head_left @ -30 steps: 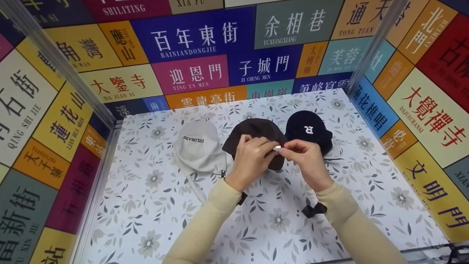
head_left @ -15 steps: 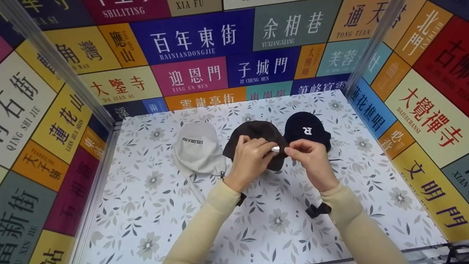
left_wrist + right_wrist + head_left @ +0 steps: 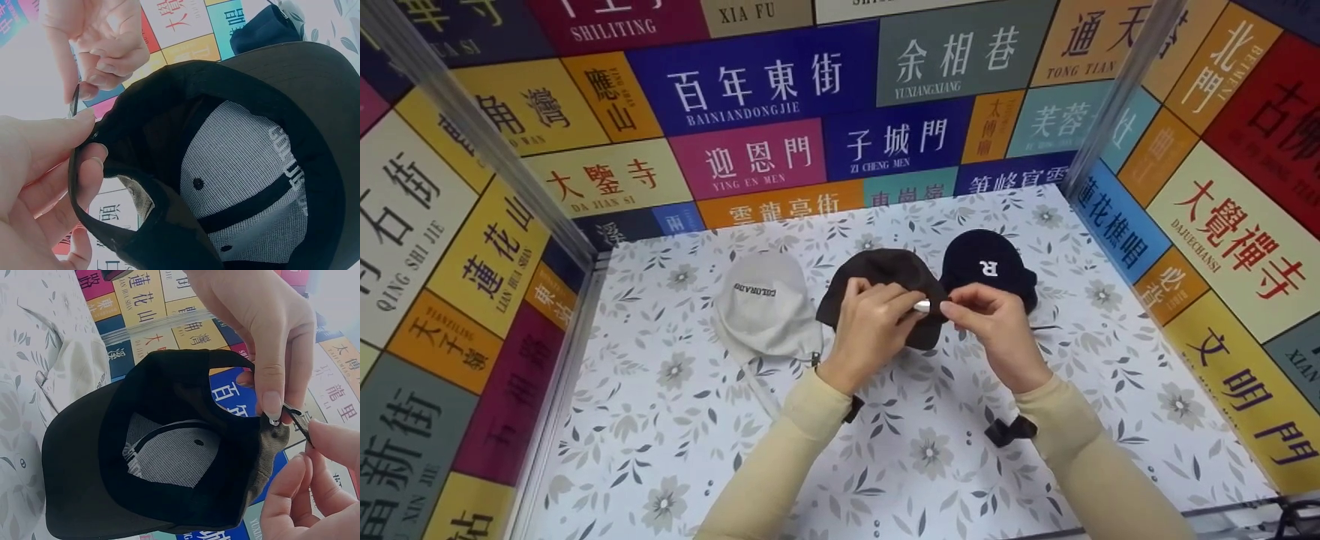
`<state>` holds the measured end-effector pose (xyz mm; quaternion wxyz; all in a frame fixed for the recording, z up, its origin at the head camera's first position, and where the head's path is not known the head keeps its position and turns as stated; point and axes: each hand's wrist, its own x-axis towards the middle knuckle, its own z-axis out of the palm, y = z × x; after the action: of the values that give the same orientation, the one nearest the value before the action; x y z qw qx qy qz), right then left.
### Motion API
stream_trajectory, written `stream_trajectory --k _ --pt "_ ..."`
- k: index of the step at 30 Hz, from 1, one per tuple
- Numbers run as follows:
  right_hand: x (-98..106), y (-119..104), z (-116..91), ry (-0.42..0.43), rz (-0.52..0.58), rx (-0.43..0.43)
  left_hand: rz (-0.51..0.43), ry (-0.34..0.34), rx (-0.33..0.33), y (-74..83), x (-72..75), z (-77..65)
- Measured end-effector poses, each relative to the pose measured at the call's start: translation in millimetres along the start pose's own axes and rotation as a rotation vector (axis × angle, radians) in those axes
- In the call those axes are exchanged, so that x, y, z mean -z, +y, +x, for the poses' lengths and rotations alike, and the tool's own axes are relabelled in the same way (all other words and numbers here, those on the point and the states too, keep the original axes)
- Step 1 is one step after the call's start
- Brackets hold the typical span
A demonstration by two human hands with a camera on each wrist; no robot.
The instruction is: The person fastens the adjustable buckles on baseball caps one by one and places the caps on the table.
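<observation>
- Your left hand (image 3: 877,322) has the back strap (image 3: 301,427) of the brown cap (image 3: 881,264) pinched between thumb and fingers, right by a small metal clasp (image 3: 274,421).
- Your right hand (image 3: 997,322) is pinching that same strap further along, towards its end, between thumb and fingertips. Your two hands are close together, but with a gap between them.
- So that brown cap sits between the other two, nearer the table's far edge than the near one. Wrist views look right into it: pale mesh lining, white lettering inside. Can't tell if any of it touches the table (image 3: 885,480).
- Over towards the table's left edge you've got the light grey cap (image 3: 769,311), COLORADO on the front, its strap trailing towards the near edge.
- On the other side, towards the far right corner, is the navy cap (image 3: 986,259) with a white R, just beside the brown one.
- Black band (image 3: 1011,430) on your right wrist, cream sleeves, flowery tabletop.
- Colourful sign panels (image 3: 750,71) rise behind the far edge and down both sides.
</observation>
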<state>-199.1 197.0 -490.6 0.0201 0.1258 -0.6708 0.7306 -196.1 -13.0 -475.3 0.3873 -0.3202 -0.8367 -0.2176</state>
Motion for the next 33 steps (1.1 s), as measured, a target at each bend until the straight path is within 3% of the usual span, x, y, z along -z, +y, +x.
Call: stream_trajectory --k 17,33 --pt "-11.5 0.0 3.0 -0.018 -0.096 0.017 -0.002 -0.013 0.005 3.2 -2.8 -0.4" --pt "-10.9 -0.4 1.4 0.025 -0.071 0.015 -0.005 -0.019 0.003 3.9 -2.9 -2.0"
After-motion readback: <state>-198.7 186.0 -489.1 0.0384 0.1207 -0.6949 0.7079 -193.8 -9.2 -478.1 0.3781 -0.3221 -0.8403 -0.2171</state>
